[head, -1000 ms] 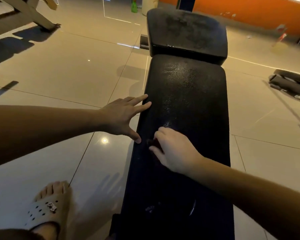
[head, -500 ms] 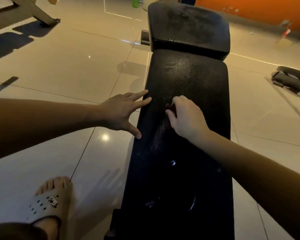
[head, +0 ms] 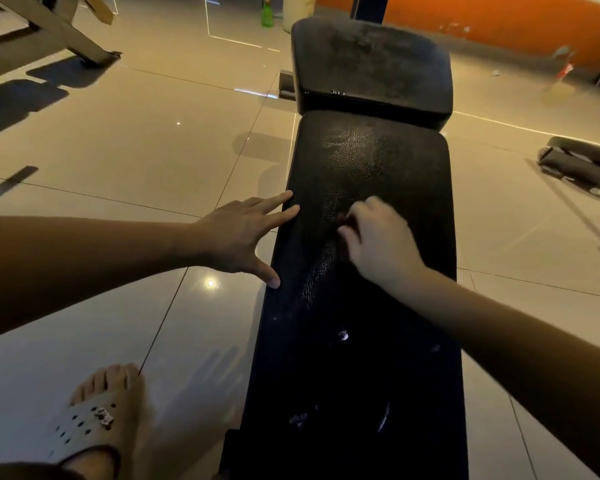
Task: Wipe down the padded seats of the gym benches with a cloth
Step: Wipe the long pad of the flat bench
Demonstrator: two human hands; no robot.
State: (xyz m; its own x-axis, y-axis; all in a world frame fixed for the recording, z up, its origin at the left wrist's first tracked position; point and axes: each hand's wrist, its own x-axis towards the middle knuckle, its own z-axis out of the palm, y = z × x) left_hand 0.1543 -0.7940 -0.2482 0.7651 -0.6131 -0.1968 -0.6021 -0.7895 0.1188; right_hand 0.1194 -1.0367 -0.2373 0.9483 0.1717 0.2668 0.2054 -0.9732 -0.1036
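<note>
Black surface (head: 361, 341): right hand (head: 378, 244) is gripping cloth (head: 342, 219) on it, left hand (head: 236, 237) is resting at left edge, fingers (head: 274, 201) spread.

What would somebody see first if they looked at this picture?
First, the long black bench pad running up the middle, shiny where light hits it. On it the right hand curls round a dark cloth, of which only a bit shows, while the left hand lies spread at the pad's left edge. An orange wall glows at top right.
</note>
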